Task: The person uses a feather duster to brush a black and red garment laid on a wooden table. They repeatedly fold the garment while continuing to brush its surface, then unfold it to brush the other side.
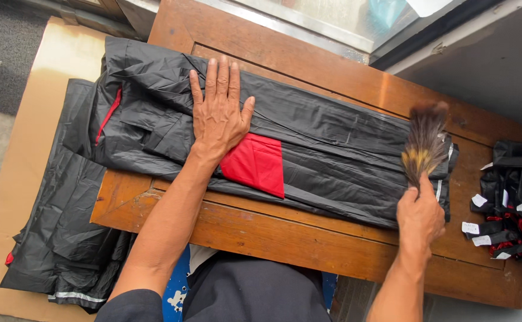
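A black raincoat [332, 140] with a red patch [256, 164] lies folded lengthwise across a wooden table [285, 232]. My left hand [219, 113] presses flat on it, fingers spread, just above the red patch. My right hand [419, 217] grips the handle of a feather duster [423, 142], whose brown and yellow feathers rest on the coat's right end. The coat's left end, with a red stripe [109, 113], hangs over the table's edge.
More black raincoat fabric [64, 238] lies on a cardboard sheet [40, 77] on the floor at the left. A pile of folded black and red items with white tags [514, 209] sits at the table's right end. A metal frame [309, 27] runs behind the table.
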